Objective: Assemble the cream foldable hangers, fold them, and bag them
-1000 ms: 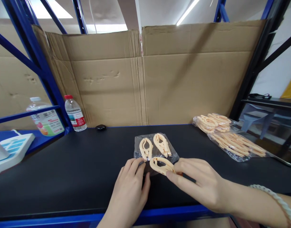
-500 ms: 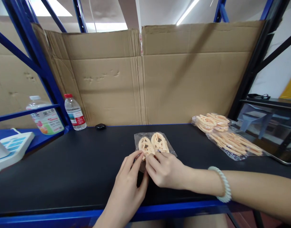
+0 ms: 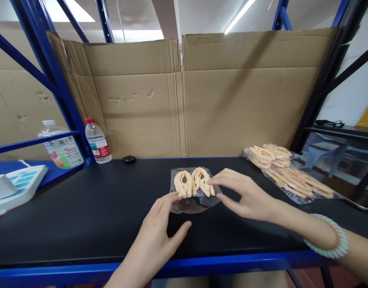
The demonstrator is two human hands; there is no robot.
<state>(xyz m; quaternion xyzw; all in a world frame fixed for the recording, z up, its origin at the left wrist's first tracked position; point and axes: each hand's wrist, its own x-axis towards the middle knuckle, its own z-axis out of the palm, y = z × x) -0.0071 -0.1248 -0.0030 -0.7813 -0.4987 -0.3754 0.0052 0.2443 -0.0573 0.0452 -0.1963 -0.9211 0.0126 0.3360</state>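
Two cream-coloured, looped openwork pieces (image 3: 184,183) lie side by side in a clear plastic bag (image 3: 191,206) on the black tabletop. What kind of article they are I cannot tell. My left hand (image 3: 159,232) is open at the bag's near left corner, its fingertips touching the lower end of the left piece and its thumb spread away. On the other side, my right hand (image 3: 244,194) is open, fingers and thumb apart, with fingertips at the right piece and the bag's right edge. A pale beaded bracelet (image 3: 329,236) circles my right forearm.
Bagged bundles of similar cream pieces (image 3: 270,155) lie at the back right of the black table (image 3: 81,216). A red-capped water bottle (image 3: 97,142) and a small black object (image 3: 129,159) stand at the back left. Cardboard panels (image 3: 246,96) wall the rear.
My right hand has let go of the pieces and moved right, its fingers opening. My left hand's pinch has opened slightly. The pieces and the bag's near part now show.
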